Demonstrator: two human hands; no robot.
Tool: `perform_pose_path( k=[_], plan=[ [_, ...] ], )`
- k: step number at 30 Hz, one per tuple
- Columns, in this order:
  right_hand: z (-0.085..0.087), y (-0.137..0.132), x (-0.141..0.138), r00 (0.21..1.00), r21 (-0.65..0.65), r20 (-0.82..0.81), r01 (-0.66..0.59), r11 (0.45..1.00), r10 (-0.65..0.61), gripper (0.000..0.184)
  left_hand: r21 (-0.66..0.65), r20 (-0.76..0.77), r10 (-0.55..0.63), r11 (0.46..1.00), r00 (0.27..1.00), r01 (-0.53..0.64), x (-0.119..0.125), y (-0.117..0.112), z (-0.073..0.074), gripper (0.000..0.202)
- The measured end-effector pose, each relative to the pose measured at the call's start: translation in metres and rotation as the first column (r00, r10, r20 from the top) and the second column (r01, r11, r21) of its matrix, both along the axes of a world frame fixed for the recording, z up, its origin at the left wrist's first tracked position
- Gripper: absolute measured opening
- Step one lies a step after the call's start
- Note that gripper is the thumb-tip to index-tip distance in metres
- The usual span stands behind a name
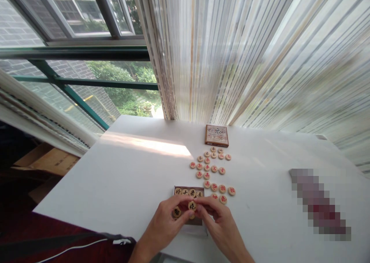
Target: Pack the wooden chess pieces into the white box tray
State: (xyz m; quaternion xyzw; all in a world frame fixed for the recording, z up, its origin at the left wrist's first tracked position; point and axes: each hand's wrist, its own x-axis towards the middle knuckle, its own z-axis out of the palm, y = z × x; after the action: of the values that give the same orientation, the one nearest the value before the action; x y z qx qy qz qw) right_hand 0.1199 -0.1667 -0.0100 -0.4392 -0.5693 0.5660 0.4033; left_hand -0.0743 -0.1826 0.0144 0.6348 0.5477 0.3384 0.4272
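Observation:
A small open box (188, 190) lies near the front edge of a white table (130, 178); a row of round wooden chess pieces with black characters sits along its far side. Both hands hover over it. My left hand (169, 222) pinches one black-marked piece (176, 212) at its fingertips. My right hand (216, 220) pinches another black-marked piece (192, 205) just above the box. Beyond the box, several red-marked pieces (211, 166) lie loose on the table. The box lid (216, 135) rests flat farther back.
A striped sheer curtain (245, 55) hangs behind the table, with a window (86, 62) at the left. A blurred-out object (319, 203) lies on the table's right side. Cardboard boxes (46, 161) stand on the floor at the left.

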Motion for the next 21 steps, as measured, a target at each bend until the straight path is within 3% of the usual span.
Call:
perform_pose_path(
  k=[7,14,21],
  plan=[
    [0.008,-0.001,0.002,1.0,-0.035,-0.015,0.0,0.999,0.0,0.025,0.013,-0.026,0.018,1.0,0.999,-0.018,0.004,0.0,-0.003,0.021],
    [0.014,-0.003,0.009,0.999,-0.03,0.01,0.033,0.999,-0.033,0.029,-0.015,0.085,0.084,0.996,0.993,-0.083,0.004,0.004,-0.006,0.021],
    [0.018,-0.005,0.007,0.998,0.151,0.067,0.007,0.989,-0.018,0.02,-0.059,0.127,0.121,0.992,0.984,-0.115,0.005,0.002,-0.003,0.02]
  ],
)
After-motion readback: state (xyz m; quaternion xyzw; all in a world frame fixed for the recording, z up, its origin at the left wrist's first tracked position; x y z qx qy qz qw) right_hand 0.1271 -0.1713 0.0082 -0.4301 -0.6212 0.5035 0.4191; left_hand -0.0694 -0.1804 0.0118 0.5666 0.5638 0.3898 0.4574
